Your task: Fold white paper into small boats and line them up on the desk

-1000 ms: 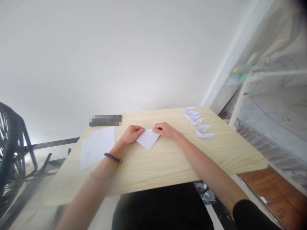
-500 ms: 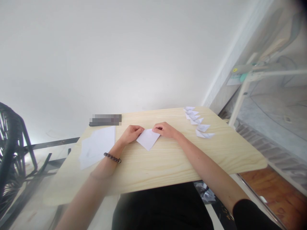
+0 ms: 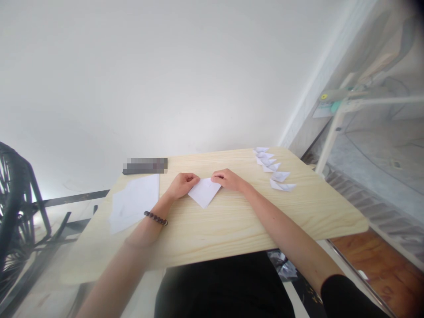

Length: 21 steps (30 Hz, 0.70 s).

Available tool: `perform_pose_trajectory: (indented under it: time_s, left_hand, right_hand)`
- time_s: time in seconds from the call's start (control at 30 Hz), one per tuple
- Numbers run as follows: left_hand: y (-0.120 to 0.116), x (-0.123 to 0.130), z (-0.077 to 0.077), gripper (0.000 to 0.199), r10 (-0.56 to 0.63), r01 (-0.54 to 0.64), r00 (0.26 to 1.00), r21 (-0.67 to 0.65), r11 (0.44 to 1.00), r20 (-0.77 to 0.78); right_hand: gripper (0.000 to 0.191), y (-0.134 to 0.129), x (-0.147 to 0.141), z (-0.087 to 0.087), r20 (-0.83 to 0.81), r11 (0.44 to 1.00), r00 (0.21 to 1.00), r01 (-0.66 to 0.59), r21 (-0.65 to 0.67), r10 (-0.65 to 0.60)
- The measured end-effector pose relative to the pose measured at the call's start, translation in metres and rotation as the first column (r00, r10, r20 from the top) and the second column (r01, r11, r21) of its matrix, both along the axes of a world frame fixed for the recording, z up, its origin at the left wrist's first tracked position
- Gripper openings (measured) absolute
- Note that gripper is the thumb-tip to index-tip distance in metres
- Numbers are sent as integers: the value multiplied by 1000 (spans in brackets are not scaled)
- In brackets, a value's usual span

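A folded piece of white paper (image 3: 204, 194) lies on the table between my hands, one corner pointing toward me. My left hand (image 3: 183, 184) pinches its upper left edge between thumb and fingers; a dark bead bracelet circles that wrist. At the upper right edge, my right hand (image 3: 228, 179) grips the paper the same way. A small crease or flap shows near the right thumb. The fingertips behind the paper are partly hidden.
Several folded white paper pieces (image 3: 271, 167) stand in a row at the right of the wooden table (image 3: 212, 234). Loose white sheets (image 3: 135, 201) lie at left, below a dark pixelated object (image 3: 145, 166). A black chair (image 3: 20, 190) is beyond the left edge.
Both hands stay nearly in place on the paper. The paper's upper edge has shifted slightly, and a small crease or flap now shows near the right thumb.
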<state>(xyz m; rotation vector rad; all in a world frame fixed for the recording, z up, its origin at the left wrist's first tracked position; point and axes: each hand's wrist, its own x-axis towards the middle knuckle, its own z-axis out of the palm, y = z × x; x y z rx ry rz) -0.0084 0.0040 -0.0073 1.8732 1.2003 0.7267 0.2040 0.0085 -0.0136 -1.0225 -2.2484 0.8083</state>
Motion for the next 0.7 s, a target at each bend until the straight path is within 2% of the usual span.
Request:
perform_pose_trajectory:
  time_s: [0.2,0.33,0.7]
  left_hand:
    - [-7,6,2,39,-78,78,997,-15,997,17]
    - [-9,8,2,39,-104,104,995,11,994,4]
    - [-10,7,7,41,-86,93,992,75,993,-94]
  right_hand:
    - [33,-2,-2,-1,17,999,1000,-12,37,11]
    - [30,-2,-4,-3,23,999,1000,-10,44,9]
    - [30,-4,-5,0,13,999,1000,-5,53,4]
